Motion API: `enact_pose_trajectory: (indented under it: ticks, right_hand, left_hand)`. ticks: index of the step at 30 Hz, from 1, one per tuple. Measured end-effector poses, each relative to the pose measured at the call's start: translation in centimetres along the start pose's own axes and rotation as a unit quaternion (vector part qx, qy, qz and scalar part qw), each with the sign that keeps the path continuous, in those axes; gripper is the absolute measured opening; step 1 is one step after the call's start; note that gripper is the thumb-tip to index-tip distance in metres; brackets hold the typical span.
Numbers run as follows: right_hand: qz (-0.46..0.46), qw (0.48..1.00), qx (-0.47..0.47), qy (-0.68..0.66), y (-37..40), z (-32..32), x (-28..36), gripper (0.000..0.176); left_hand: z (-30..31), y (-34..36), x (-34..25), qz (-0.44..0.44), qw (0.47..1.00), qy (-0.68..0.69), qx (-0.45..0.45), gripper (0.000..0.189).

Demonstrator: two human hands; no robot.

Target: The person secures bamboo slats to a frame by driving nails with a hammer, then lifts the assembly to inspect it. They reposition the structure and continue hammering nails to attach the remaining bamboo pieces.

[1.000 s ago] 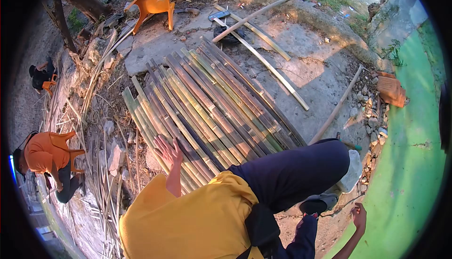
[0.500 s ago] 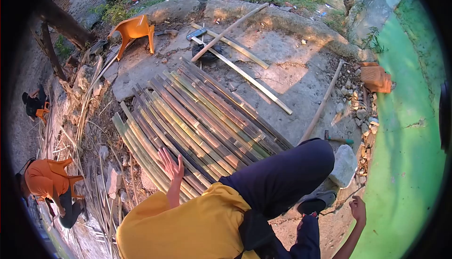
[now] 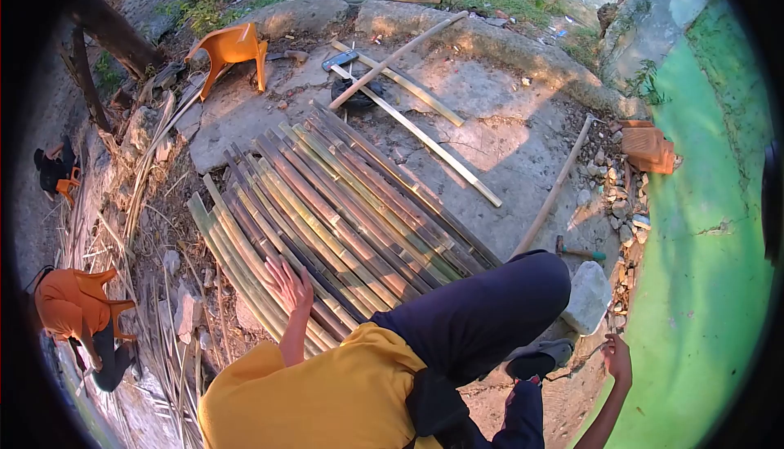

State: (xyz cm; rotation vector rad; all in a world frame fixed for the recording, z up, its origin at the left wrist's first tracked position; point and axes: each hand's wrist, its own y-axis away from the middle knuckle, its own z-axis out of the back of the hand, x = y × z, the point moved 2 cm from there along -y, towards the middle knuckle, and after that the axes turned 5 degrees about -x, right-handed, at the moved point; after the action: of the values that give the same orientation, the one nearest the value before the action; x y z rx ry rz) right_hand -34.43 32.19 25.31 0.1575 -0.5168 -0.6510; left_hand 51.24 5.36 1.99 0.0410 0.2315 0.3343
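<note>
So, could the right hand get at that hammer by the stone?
Probably, with a stretch: the right hand hangs near the green wall, and only the pale stone lies between it and the hammer.

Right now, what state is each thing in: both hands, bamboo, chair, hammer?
bamboo poles: lying flat, side by side
left hand: open, fingers spread, resting on the bamboo poles
right hand: beside the green wall, grip unclear
orange chair: tipped over
hammer: lying flat, untouched
</note>
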Motion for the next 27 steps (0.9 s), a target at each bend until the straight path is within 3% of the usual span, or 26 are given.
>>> enact_pose_trajectory:
  ticks: [2,5,6,8,19,21,26,27]
  right_hand:
    - [0.043,0.999,-0.011,0.032,-0.5,0.2,1.6,0.037]
    - [-0.033,0.999,0.016,0.014,-0.2,1.3,3.6,0.039]
    - [-0.033,0.999,0.012,0.017,-0.1,1.6,3.9,0.039]
    - [-0.033,0.999,0.010,0.022,0.1,1.6,4.0,0.040]
    - [-0.123,0.992,0.028,0.019,3.5,-0.2,-1.2,0.044]
    - [-0.079,0.996,0.015,0.043,3.6,0.3,0.0,0.043]
    - [-0.047,0.997,-0.012,0.066,4.0,1.4,0.6,0.041]
    - [-0.049,0.997,-0.012,0.066,4.2,1.4,0.5,0.041]
  left_hand:
    - [-0.4,-1.5,-2.6,-0.016,0.999,-0.002,0.049,0.034]
    - [2.7,-4.0,-15.3,-0.196,0.977,0.014,-0.083,0.084]
    - [1.9,-5.0,-16.6,-0.197,0.977,0.013,-0.084,0.084]
    - [-0.2,-6.3,-18.4,-0.293,0.954,0.029,-0.051,0.083]
    - [-0.9,-6.3,-18.8,-0.276,0.960,0.025,-0.030,0.083]
    - [-2.0,-6.5,-19.3,-0.265,0.961,0.065,-0.045,0.084]
    - [-1.8,-6.7,-30.4,-0.359,0.928,0.096,-0.029,0.086]
    - [-3.2,-7.1,-32.2,-0.411,0.907,0.084,-0.014,0.087]
